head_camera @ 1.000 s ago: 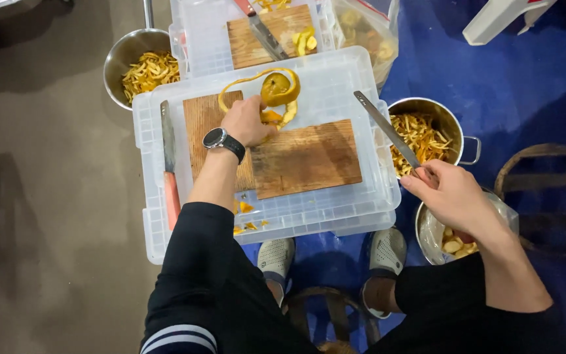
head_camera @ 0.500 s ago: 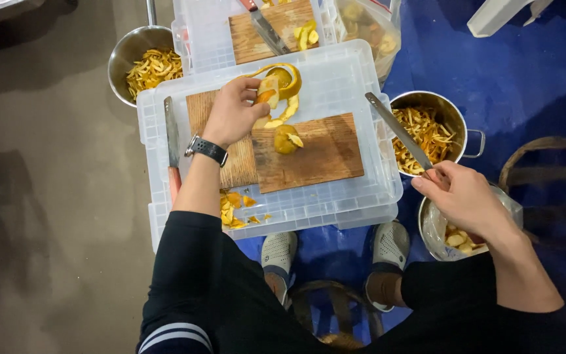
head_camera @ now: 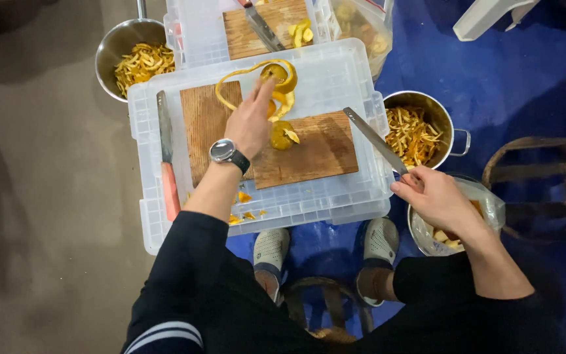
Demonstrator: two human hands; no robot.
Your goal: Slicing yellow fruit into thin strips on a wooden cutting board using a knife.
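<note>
Orange peel, one long curling strip, hangs from the fingertips of the left hand above the far edge of the wooden cutting board. A second ago the strip was lifted high over the board's far end with fruit and peel bunched together; half a second ago pieces dropped onto the board. Now the peeled orange sits on the board just right of the left palm, apart from the strip, so peel and fruit look separated.

Left hand: fingers extended forward, tips pinching the strip near its rounded cap end; the rest of the strip loops left and back over the board's corner. The wrist carries a watch.

Right hand: clenched around the handle of a long knife, blade angled up-left over the board's right edge, not touching the fruit. This hand has stayed off to the right throughout, above a bag-lined pot.

Surroundings: the board rests on a clear plastic crate lid. A second knife with a reddish handle lies along the lid's left side. Small peel scraps lie near the lid's front edge. Steel pots of shredded peel stand upper left and right. A second board with knife lies on the crate beyond.
</note>
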